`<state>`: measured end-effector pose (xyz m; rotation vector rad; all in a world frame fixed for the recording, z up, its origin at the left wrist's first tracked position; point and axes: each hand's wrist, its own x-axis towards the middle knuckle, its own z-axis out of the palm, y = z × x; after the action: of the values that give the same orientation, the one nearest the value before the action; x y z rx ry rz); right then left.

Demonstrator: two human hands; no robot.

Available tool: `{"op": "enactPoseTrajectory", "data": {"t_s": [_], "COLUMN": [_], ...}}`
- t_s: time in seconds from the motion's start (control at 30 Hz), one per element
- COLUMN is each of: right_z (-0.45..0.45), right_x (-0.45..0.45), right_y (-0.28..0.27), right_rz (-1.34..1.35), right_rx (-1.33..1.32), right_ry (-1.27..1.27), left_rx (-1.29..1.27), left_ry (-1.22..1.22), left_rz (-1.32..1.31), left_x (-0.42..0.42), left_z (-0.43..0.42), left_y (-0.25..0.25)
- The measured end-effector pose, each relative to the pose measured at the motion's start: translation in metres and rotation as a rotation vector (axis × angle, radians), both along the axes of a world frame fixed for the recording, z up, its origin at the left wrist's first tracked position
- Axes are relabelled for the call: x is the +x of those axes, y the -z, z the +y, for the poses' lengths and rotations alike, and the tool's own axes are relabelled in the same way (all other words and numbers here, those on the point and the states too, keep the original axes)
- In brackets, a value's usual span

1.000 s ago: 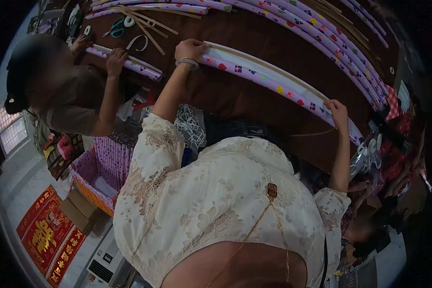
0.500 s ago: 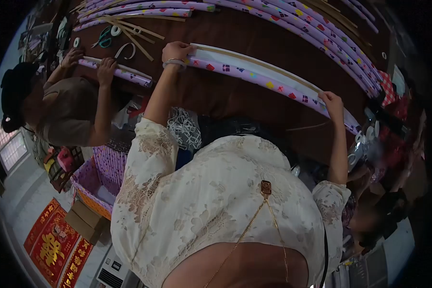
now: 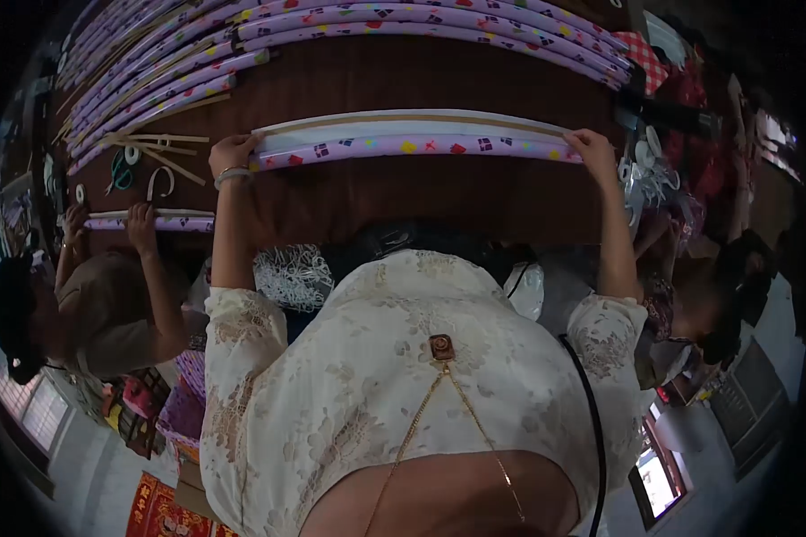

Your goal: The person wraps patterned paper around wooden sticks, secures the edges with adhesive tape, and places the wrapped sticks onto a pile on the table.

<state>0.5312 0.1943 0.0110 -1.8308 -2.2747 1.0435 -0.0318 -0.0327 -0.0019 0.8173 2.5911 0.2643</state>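
Note:
A purple patterned roll of wrapping paper (image 3: 412, 148) stretches level across the brown-covered table in front of me. Its far edge lies turned to the white side, with a narrow brown strip (image 3: 416, 117) running along it. At the roll's left end, my left hand (image 3: 233, 156), with a bracelet at the wrist, is closed on the paper edge. My right hand (image 3: 593, 151) pinches the right end between thumb and fingers. The fingertips of both hands are partly hidden.
Many similar purple rolls (image 3: 439, 31) lie along the far side. Brown strips (image 3: 166, 143), scissors (image 3: 117, 174) and tape rolls lie at left. A co-worker (image 3: 107, 300) there handles another roll (image 3: 152, 222). A second person (image 3: 698, 304) sits at right, near white tape rolls (image 3: 644, 170).
The roll slanted down to the right before and now lies level. My right hand appears higher and my left hand lower and further left. The whole view has turned; both hands keep their hold.

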Motion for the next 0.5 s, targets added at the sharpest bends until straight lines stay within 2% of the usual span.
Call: {"op": "enactPoseTrajectory", "data": {"t_s": [0.03,0.17,0.5], "right_z": [-0.001,0.0,0.009], "right_x": [-0.002,-0.008,-0.012], "right_y": [-0.003,0.0,0.013], "right_rz": [-0.096,-0.209,-0.261], "right_rx": [0.08,0.117,0.042], "right_ry": [-0.034,-0.045,0.018], "left_rx": [0.007,-0.004,0.047], "left_ry": [-0.02,-0.005,-0.058], "left_rz": [-0.008,0.005,-0.041], "left_x": [-0.001,-0.006,-0.004], "left_z": [0.001,0.0,-0.002], "left_y": [-0.002,0.005,0.003]}}
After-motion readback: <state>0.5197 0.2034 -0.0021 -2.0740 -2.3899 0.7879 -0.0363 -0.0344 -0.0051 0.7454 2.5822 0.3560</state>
